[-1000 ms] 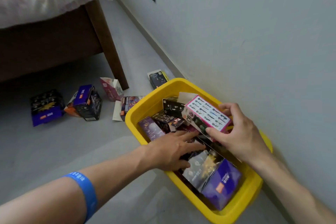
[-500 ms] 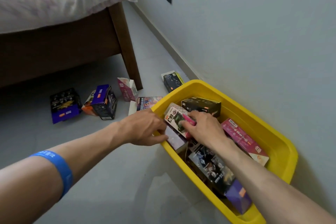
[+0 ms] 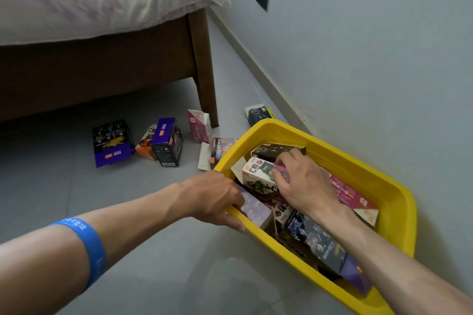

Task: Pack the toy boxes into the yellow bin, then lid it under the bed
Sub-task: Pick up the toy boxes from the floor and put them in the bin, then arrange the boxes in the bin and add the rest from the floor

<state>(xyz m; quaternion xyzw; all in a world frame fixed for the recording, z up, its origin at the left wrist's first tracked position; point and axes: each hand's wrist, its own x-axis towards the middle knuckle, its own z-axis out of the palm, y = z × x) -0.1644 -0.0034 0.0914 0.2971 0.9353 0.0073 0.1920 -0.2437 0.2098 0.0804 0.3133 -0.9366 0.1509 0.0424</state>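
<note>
Inside the yellow bin [image 3: 399,202], the right hand [image 3: 304,186] is gripping a white toy box [image 3: 257,174], the left hand [image 3: 212,197] is pinching the rim; several boxes [image 3: 143,143] beside the bin are waiting.

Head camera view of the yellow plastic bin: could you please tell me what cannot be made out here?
- Yellow plastic bin: its near corner is cut off by the frame's bottom edge, head view.
- Boxes lower in the bin: hidden by the right hand and forearm.
- Left hand fingertips: hidden behind the pale lilac box, so the grip is unclear.
- A lid: none in view.
- Small print on the floor boxes: too small to read.
</note>
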